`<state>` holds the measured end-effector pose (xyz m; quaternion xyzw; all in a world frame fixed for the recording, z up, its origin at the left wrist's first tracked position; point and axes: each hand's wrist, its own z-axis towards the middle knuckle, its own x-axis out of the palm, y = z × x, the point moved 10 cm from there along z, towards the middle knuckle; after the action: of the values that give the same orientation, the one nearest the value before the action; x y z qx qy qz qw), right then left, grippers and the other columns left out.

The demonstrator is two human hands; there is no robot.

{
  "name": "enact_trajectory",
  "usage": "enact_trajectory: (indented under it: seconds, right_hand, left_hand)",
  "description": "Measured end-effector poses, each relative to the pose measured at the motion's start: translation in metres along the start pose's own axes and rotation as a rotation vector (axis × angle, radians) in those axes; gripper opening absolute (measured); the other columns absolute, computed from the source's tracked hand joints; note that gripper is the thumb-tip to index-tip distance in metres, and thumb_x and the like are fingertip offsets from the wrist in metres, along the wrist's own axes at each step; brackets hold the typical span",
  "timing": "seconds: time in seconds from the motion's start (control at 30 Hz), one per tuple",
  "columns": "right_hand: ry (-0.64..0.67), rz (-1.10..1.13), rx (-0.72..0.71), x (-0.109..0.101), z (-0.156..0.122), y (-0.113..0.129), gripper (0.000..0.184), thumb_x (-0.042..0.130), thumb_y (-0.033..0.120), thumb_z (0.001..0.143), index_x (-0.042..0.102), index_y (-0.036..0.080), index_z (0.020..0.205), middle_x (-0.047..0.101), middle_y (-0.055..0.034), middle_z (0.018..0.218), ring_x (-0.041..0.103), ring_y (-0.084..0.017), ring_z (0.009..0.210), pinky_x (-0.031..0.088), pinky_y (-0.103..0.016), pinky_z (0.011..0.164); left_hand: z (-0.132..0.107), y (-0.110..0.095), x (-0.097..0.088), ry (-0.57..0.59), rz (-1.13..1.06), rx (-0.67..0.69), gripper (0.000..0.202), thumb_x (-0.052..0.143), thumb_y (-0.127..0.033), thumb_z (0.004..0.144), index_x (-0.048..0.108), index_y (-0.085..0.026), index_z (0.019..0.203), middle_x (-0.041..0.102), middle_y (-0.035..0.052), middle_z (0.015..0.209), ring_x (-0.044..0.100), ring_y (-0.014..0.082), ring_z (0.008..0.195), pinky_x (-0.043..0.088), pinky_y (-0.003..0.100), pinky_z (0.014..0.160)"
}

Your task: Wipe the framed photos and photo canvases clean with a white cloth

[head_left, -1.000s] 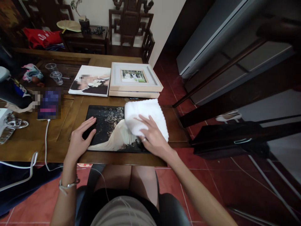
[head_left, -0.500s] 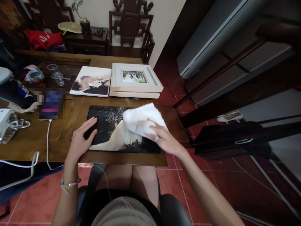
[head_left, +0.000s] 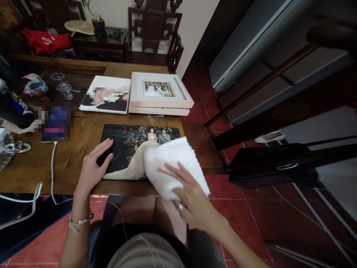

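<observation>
A dark wedding photo panel (head_left: 131, 149) lies flat near the front edge of the wooden table. It shows two people and a long pale gown trailing to the lower left. My left hand (head_left: 96, 162) rests on the panel's left edge, fingers stretched and thumb apart. In my right hand (head_left: 192, 201) is a white cloth (head_left: 170, 162), gripped from above with the fingers over it. The cloth covers the panel's lower right part and hangs past the table's front edge. A ring shows on my right hand.
Behind the panel are a white-edged photo print (head_left: 107, 95) and stacked pale wooden picture frames (head_left: 160, 91). To the left are a blurred-out phone (head_left: 55, 123) with a white cable (head_left: 52, 167), and clear plastic cups (head_left: 64, 89). A dark wooden railing (head_left: 262, 106) stands at right.
My right hand has pulled the cloth down toward me, uncovering the two pictured people at the panel's upper right. My left hand stays on the panel's left edge.
</observation>
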<state>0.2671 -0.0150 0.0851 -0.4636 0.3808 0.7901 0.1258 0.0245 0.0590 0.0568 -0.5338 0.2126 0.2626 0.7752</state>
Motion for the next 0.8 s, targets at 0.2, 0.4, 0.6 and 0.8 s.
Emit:
enact_trajectory:
  seconds: [0.2,0.4,0.6,0.8]
  right_hand:
    - [0.114,0.214,0.03,-0.016,-0.005,-0.009,0.016,0.048,0.013,0.085,0.059,0.021,0.077,0.064,-0.0115,0.13,0.053,-0.027,0.129,0.038,-0.049,0.113]
    - [-0.041,0.073,0.241,-0.017,0.055,-0.116,0.021,0.046,0.029,0.094,0.065,0.022,0.088,0.071,-0.0093,0.113,0.051,-0.032,0.131,0.044,-0.054,0.105]
    - [-0.045,-0.14,0.088,0.0,0.08,-0.097,0.017,0.048,0.013,0.084,0.064,0.018,0.083,0.056,-0.0144,0.14,0.031,-0.035,0.144,0.015,-0.068,0.116]
    - [-0.011,-0.066,0.034,0.003,0.012,-0.015,0.017,0.05,0.006,0.072,0.059,0.021,0.069,0.051,-0.0116,0.146,0.031,-0.033,0.144,0.021,-0.067,0.116]
  left_hand:
    - [0.0,-0.001,0.001,0.013,0.012,0.004,0.038,0.058,-0.033,0.092,0.062,-0.022,0.129,0.061,0.0069,0.136,0.053,0.0243,0.131,0.038,0.049,0.114]
    - [0.0,-0.001,0.001,0.017,0.02,-0.002,0.039,0.057,-0.035,0.092,0.062,-0.021,0.128,0.061,0.0075,0.135,0.054,0.0251,0.13,0.039,0.049,0.114]
    - [0.0,0.0,-0.001,0.002,0.015,-0.016,0.039,0.058,-0.036,0.092,0.063,-0.021,0.127,0.062,0.0081,0.135,0.054,0.0256,0.129,0.038,0.049,0.114]
    - [0.0,0.0,-0.001,0.005,0.0,-0.01,0.038,0.058,-0.033,0.092,0.062,-0.022,0.128,0.061,0.007,0.136,0.053,0.0242,0.131,0.037,0.048,0.115]
